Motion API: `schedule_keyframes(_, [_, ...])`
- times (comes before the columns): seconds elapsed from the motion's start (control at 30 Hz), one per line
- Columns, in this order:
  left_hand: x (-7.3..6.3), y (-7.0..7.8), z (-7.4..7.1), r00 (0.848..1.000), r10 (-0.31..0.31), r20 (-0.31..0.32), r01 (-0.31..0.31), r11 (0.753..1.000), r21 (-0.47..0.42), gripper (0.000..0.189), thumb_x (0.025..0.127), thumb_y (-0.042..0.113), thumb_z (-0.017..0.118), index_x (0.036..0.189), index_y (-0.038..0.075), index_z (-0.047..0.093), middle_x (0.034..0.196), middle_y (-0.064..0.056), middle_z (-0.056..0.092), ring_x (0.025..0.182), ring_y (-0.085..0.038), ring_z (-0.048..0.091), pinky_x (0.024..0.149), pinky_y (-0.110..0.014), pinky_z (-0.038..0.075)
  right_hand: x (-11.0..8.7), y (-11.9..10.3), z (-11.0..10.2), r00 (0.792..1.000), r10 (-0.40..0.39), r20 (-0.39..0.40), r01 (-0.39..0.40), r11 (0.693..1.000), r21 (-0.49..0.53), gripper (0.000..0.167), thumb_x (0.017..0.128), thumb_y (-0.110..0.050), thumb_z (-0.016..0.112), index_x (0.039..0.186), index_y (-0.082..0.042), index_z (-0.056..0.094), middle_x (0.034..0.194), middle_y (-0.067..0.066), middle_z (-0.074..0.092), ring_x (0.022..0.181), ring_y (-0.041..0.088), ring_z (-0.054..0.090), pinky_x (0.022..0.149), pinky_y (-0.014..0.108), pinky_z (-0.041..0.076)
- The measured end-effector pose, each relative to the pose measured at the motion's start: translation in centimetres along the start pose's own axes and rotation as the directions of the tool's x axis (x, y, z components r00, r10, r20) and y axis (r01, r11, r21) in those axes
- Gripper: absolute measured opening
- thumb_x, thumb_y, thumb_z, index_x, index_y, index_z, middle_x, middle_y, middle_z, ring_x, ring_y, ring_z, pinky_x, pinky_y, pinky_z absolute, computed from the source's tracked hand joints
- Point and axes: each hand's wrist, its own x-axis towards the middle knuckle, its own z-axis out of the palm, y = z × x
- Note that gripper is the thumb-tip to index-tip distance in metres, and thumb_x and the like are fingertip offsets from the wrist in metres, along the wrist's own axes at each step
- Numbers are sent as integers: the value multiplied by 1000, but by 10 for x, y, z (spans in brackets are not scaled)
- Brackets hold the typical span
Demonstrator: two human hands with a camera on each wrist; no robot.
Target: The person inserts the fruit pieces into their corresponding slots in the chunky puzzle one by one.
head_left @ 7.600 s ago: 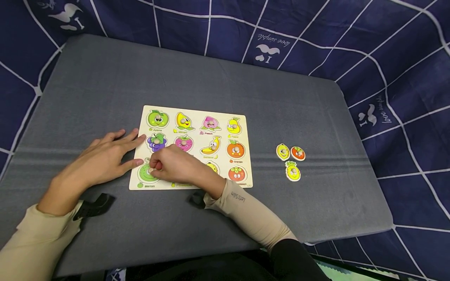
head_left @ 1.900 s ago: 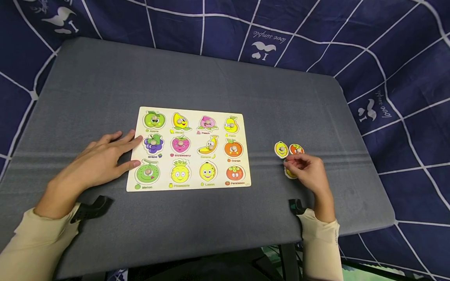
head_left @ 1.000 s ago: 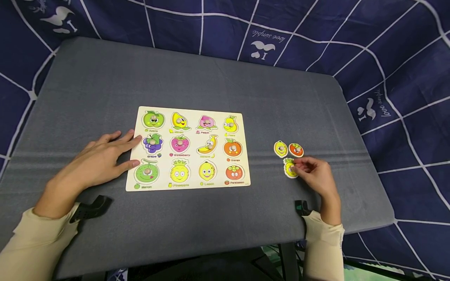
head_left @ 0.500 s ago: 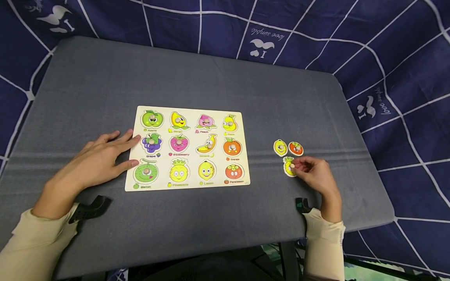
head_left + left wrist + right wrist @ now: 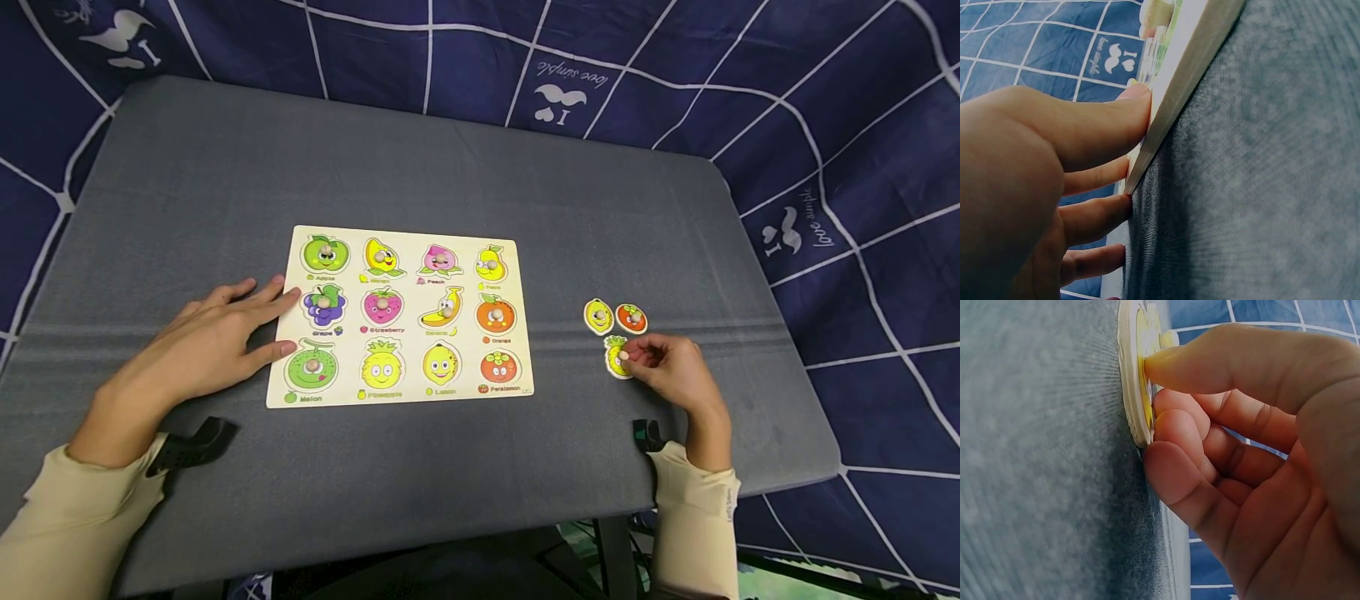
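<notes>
A wooden fruit puzzle board (image 5: pixel 412 242) lies flat on the table. My left hand (image 5: pixel 206 342) rests at its left edge, fingers spread, with thumb and fingertips touching the board's side and margin. Most fruits on the board carry knobbed pieces; the pineapple (image 5: pixel 383 367), lemon (image 5: pixel 440 365) and persimmon (image 5: pixel 499 367) pictures show no knob. To the right, my right hand (image 5: pixel 675 375) pinches a loose pineapple puzzle piece (image 5: pixel 614 354) at its right side. In the right wrist view the thumb (image 5: pixel 1191 365) presses its face, and curled fingers sit at its rim.
Just behind the pineapple piece lie a loose lemon puzzle piece (image 5: pixel 598 317) and a persimmon puzzle piece (image 5: pixel 632 318). The grey cloth-covered table (image 5: pixel 450 467) has a dark blue checked curtain (image 5: pixel 480 71) around its back and sides.
My right hand has left the melon on the board and gone right to the loose pineapple piece, shifting onto its right side; lately it barely moves. My left hand keeps its place.
</notes>
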Motion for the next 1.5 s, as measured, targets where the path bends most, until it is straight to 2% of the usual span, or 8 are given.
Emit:
schedule_keyframes(0.77, [0,-1,1,1000,7,-7,-7,1000,1,72,92,38,70,151,9,41,155,-24,31,136,-55,27,99,-72,23,-2,-2,-2,1000,-24,-11,24,999,-24,9,79,6,77,85,5,71,69,5,66,59,0,56,54,12,44])
schedule_keyframes(1.07, [0,-1,1,1000,5,-10,-5,1000,5,72,92,38,70,151,9,40,154,-25,30,136,-55,27,99,-72,23,0,-7,-1,999,-45,-15,44,998,-44,6,80,3,76,84,3,71,68,1,65,59,0,57,53,13,45])
schedule_keyframes(1.3, [0,0,1,1000,-2,-3,2,1000,10,73,92,38,70,152,9,40,155,-25,30,136,-56,27,97,-72,25,5,-17,6,999,-49,13,49,999,0,7,80,4,77,86,5,72,69,4,66,60,0,57,55,12,46])
schedule_keyframes(1.5, [0,-1,1,1000,-1,-1,1,1000,10,72,92,39,70,151,9,40,155,-25,30,136,-55,27,97,-72,25,10,-24,13,996,-77,39,77,997,-4,7,80,4,77,84,3,72,70,3,67,61,0,57,56,12,46])
